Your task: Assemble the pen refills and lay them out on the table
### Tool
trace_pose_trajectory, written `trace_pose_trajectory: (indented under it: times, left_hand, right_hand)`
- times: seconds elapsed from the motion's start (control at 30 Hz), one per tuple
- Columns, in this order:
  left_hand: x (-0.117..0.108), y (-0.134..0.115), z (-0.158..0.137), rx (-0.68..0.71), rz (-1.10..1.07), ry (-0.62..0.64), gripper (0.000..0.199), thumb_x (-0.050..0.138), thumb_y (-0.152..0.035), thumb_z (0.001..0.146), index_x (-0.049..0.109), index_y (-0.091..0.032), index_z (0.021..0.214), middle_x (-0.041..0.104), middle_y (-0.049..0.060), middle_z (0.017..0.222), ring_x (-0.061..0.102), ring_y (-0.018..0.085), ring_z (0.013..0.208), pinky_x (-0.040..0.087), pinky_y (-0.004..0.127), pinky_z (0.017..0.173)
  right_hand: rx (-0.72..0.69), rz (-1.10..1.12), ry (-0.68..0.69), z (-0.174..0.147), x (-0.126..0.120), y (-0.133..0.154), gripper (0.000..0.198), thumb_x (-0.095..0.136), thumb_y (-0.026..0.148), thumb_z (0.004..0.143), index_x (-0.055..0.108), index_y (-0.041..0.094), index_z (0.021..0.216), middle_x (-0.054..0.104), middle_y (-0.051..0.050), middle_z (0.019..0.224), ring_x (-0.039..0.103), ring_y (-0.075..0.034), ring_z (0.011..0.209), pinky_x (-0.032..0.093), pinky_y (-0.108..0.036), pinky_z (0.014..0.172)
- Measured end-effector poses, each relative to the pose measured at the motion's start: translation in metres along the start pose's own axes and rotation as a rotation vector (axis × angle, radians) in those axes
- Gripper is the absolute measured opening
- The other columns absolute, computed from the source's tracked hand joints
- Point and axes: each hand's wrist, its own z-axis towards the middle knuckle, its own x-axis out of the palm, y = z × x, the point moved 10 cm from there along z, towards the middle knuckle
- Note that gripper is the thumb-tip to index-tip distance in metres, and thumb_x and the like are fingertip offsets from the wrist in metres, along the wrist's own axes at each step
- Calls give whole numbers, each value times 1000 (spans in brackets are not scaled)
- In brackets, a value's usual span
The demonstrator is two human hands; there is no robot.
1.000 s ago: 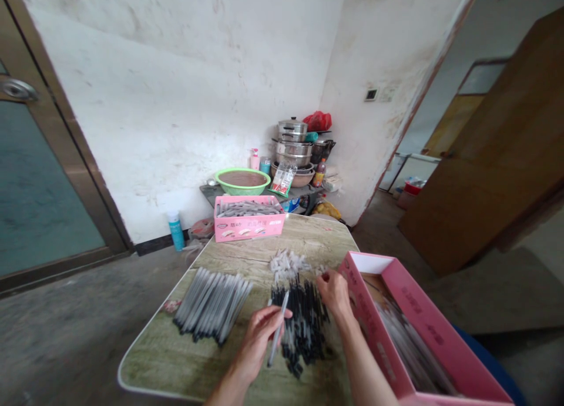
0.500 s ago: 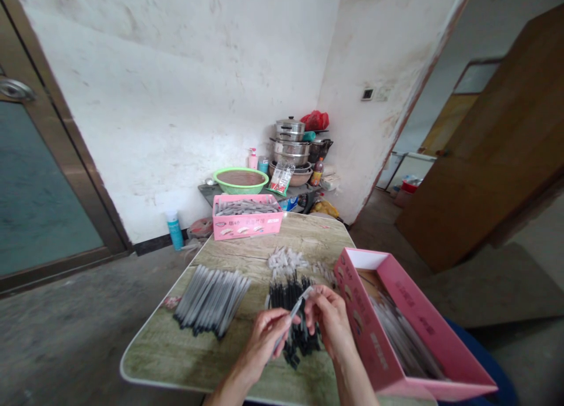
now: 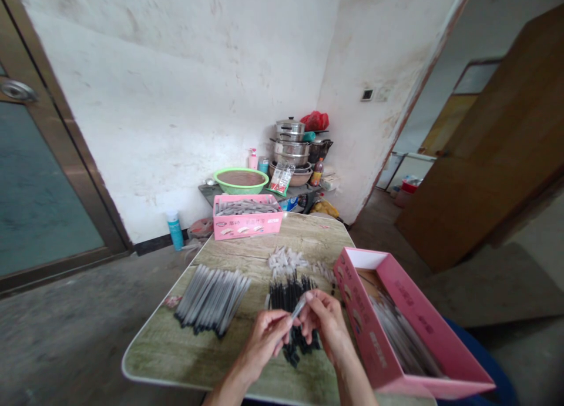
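Evidently, your left grip [image 3: 265, 334] pinches the slim pen [image 3: 298, 308], your right grip [image 3: 326, 319] its far end, above dark rods [image 3: 282, 293] on the bench [image 3: 165, 354]. Judged light, stiff and probably slippery; hold it mid-barrel, sparing the end. Beyond lie small whitish pieces [image 3: 286, 260].

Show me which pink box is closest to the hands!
The pink box on the right, beside the right hand; the other pink box stands at the far end of the table.
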Motion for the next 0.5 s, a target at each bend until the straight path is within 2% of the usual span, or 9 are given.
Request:
trace_pose_trajectory:
  times: [0.1,0.2,0.37,0.5]
  left_hand:
    - [2,-2,-1,-15,14,14,40,58,-50,80,69,-11,81,48,-1,54,33,5,41,21,18,38]
    - [3,0,-3,-32,43,13,42,58,-51,80,69,-11,83,46,-2,54,33,5,41,21,18,38]
    - [6,0,-4,-51,127,-19,43,53,-53,82,67,-12,78,43,-3,51,30,6,39,19,20,38]
    - [11,-24,-5,106,376,-62,44,51,-47,85,59,-14,58,43,-2,49,37,9,47,23,22,45]
  right_hand:
    - [-6,-34,-27,2,-2,-1,37,54,49,85,57,14,74,62,-1,50,49,-9,31,33,-15,26]
    - [-37,-129,-83,1,-4,-3,40,52,50,86,56,15,66,57,1,43,43,-7,27,28,-14,25]
    - [-82,-223,-275,-8,-15,-8,46,51,50,86,48,17,54,48,5,37,33,-5,26,20,-15,27]
    - [-117,-238,-400,-15,-23,-8,48,52,50,86,42,19,51,38,8,35,30,-5,28,21,-17,30]
